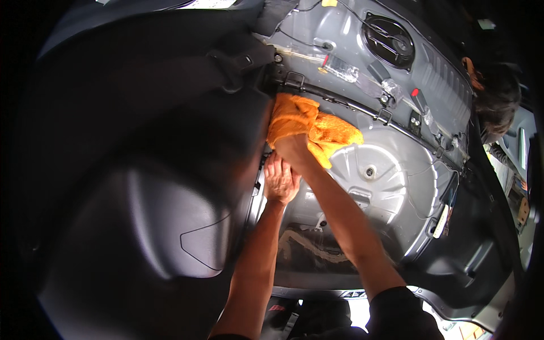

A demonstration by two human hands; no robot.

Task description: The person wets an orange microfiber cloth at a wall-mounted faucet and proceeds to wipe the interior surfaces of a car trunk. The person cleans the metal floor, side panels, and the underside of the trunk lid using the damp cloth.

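Note:
An orange microfiber cloth (pixel 334 131) is bunched at the left side of the grey metal trunk floor, against the black trim panel. My right hand (pixel 291 146) reaches into it, crossing over to the left; the cloth covers the fingers and appears gripped. Just nearer, my left hand (pixel 281 179) rests palm down, fingers stretched out, along the metal edge beside the black side trim (pixel 209 232). It holds nothing. The left fingertips lie close under the right wrist.
A round spare-wheel well (pixel 368 187) fills the middle. Behind it runs a black crossbar (pixel 357 106) with wire loops. Red-topped seat-belt buckles (pixel 417 96) in plastic and a black speaker (pixel 389 41) are farther back. At right are loose wiring (pixel 441 221) and another person's head (pixel 497 105).

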